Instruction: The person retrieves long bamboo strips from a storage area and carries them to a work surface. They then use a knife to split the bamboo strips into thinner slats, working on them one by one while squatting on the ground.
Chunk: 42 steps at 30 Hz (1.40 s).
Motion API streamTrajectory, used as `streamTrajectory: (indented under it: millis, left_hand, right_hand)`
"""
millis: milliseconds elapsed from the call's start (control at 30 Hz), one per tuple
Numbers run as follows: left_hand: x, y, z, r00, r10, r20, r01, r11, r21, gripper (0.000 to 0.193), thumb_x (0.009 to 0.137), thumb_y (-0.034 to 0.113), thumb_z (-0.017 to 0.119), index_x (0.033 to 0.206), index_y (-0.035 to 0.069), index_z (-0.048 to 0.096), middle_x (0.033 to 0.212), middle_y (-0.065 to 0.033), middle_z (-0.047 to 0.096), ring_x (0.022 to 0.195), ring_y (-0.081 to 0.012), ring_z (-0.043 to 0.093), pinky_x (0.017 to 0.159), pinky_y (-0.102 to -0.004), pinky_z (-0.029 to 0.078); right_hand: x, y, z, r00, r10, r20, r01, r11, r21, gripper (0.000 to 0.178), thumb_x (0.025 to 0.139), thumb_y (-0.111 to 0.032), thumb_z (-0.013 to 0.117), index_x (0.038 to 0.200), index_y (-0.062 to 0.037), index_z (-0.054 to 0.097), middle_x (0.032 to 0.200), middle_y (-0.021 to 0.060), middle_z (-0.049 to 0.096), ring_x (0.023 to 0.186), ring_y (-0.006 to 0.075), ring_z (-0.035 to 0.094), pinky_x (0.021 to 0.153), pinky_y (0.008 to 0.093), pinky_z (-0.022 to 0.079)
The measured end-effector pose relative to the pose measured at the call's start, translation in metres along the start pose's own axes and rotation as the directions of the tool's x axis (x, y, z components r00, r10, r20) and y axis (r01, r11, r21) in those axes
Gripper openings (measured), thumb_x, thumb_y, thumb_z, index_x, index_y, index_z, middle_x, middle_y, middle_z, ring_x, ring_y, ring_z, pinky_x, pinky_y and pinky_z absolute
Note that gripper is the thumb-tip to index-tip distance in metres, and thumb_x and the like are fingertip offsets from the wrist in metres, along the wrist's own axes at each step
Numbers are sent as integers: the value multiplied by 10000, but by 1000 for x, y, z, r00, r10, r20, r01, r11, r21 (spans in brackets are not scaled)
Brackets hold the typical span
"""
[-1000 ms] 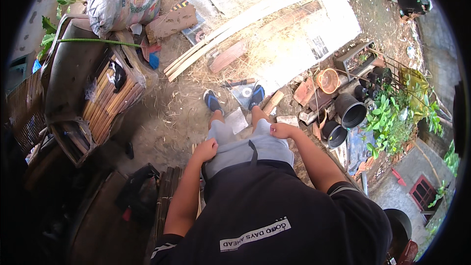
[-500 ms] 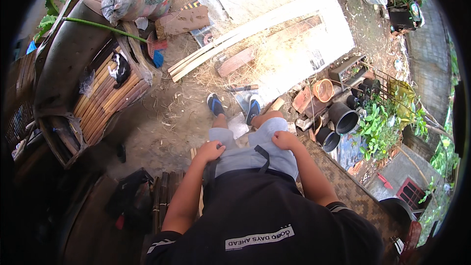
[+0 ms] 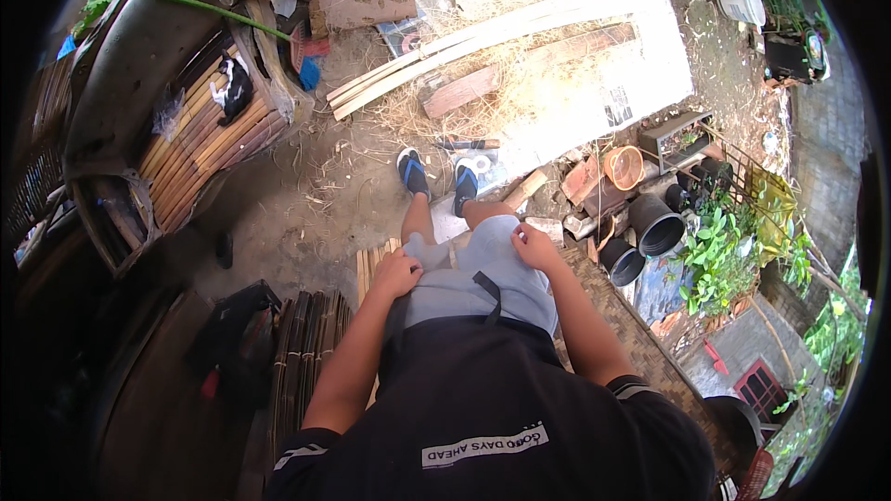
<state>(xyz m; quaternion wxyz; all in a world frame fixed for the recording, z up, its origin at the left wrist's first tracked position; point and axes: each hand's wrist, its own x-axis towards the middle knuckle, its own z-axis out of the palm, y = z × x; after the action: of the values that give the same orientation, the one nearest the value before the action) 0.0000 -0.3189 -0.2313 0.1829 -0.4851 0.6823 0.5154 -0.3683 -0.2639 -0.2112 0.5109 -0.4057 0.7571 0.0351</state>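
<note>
**Sandals [image 3: 465,184] Drawn Closer Together, More Woven Panel [image 3: 640,339] in View**

Both sandals stand nearer each other than a second ago, and much more of the woven panel shows beside the right hip. That suggests the person is settling into a seat (whatever bears the weight is hidden under the body), so the only handling at this moment seems to be of the clothing. The grey shorts [image 3: 459,295] lie across the lap, just beyond the hem of the dark shirt [image 3: 501,380] and under the two hands.

Slanting forward and inward, the left forearm ends in the left hand [image 3: 398,272], which rests on the left thigh with its fingers bent against the cloth. The right arm reaches forward to the right hand [image 3: 535,247], set near the right knee, its fingers gathered at the fabric. Whether either hand pinches the shorts or merely lies on them, one cannot tell. Beyond the feet, the pale strips [image 3: 390,86] lie on a bright sheet [image 3: 640,65], well apart from both hands.
</note>
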Motion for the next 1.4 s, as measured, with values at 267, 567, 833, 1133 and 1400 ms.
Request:
streamTrajectory:
  millis: [267,567,833,1133,1400]
  left_hand:
    - [-17,34,19,952,-156,-264,90,965,-245,216,951,277,640,946,64,674,965,-166,709,941,-365,662,902,-481,489]
    - [10,22,6,906,-190,-379,39,928,-370,195,940,221,677,959,27,666,893,-149,684,835,-305,681,751,-421,537]
    - [172,-76,-34,903,-98,-419,19,982,-189,201,940,215,665,989,20,684,901,-157,700,831,-319,687,756,-420,543]
    - [474,-207,-126,896,-75,-437,220,931,291,197,934,250,660,1046,109,741,1044,-148,742,991,-339,704,845,-457,554]
    - [651,-279,-107,956,-73,-286,255,692,676,594,828,367,792,1314,86,599,1332,-175,632,1224,-343,631,1006,-462,543]
  right_hand:
    - [27,49,-7,999,-27,-40,29,998,47,310,957,-313,637,1085,-34,675,882,182,728,830,334,711,777,426,556]
    - [94,94,-15,1000,-25,-5,25,1000,10,317,948,-353,618,1065,-64,675,898,220,734,888,407,714,806,486,557]
    - [244,145,18,992,-67,-107,66,998,-14,268,953,-310,623,1039,-63,684,858,214,726,853,404,713,778,477,559]
    - [475,218,118,985,-168,31,170,960,-224,308,925,-314,648,1144,-105,702,956,237,737,915,394,716,817,496,556]
    - [577,253,205,915,-403,-11,356,820,-448,537,798,-185,778,1281,-122,552,1196,147,599,1150,364,613,922,468,539]
